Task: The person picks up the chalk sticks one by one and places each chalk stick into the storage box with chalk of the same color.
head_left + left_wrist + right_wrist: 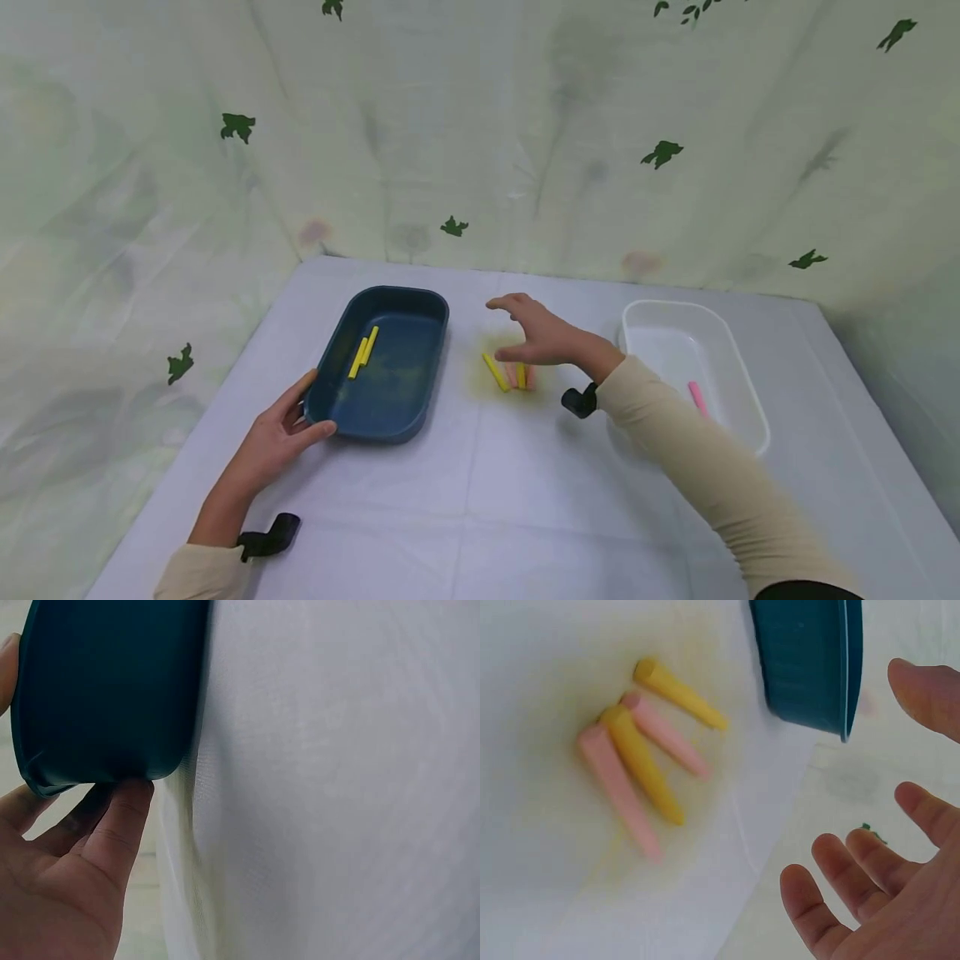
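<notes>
My left hand holds the near left corner of a dark blue tray, its thumb at the near rim and its fingers along the outer wall. Two yellow chalk sticks lie side by side in that tray. To its right, my right hand hovers over a small group of chalk on the table, thumb and fingers spread, holding nothing. In the right wrist view this group shows two yellow sticks and two pink sticks, with the hand apart from them.
A white tray stands on the right with a pink chalk stick in it, partly behind the right sleeve. Yellow dust marks the white tablecloth around the chalk group. A patterned curtain hangs behind the table.
</notes>
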A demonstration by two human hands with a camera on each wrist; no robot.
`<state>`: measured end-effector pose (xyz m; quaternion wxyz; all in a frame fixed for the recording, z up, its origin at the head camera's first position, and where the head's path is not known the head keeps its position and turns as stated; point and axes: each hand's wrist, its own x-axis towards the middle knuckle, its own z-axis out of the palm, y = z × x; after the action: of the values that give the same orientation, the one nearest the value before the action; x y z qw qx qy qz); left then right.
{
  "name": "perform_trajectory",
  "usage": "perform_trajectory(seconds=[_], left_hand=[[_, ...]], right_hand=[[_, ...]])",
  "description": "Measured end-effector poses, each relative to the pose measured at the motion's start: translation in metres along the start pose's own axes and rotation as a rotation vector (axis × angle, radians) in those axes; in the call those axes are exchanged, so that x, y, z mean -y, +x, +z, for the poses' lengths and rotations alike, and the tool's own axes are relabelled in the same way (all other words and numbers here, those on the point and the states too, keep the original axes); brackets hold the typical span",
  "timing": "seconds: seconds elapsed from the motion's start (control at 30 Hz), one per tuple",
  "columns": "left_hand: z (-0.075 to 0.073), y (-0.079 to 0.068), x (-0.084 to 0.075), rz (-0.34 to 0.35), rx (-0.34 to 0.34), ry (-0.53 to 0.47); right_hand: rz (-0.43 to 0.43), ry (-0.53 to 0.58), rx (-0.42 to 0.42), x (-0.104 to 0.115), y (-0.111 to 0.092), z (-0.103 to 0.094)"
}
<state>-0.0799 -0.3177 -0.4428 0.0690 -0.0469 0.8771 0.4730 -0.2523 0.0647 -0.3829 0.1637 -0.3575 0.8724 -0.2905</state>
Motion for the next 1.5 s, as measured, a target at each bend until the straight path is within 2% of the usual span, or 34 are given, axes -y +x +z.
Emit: perform_trajectory(seconds=[0.13,0.33,0.57,1.0,1.2,1.5], left_hand=[[-0.001,-0.002,0.002,-0.006,-0.002,0.013],[0.0,-0.002,0.001,-0.005,0.002,0.012],[0.002,-0.001,0.0,0.01,0.001,0.01],[-0.001,-0.001,0.0,0.01,0.016,0.014],[-0.001,-0.002,-0.002,-0.018,0.02,0.055],[0.001,-0.001,-0.006,-0.013,0.023,0.024]], right_hand=[[-0.034,-0.075,0.007,-0.001,-0.015,-0.002],[-0.072,-0.192,0.041,-0.002,-0.036,0.008],[-0.072,-0.281,0.024,-0.001,-0.039,0.014],[0.099,-0.335,0.013,-0.027,-0.022,0.019],[0.161,-0.313,0.033,-0.034,-0.017,0.022],[0.211,-0.272,0.053,-0.039,-0.016,0.026]])
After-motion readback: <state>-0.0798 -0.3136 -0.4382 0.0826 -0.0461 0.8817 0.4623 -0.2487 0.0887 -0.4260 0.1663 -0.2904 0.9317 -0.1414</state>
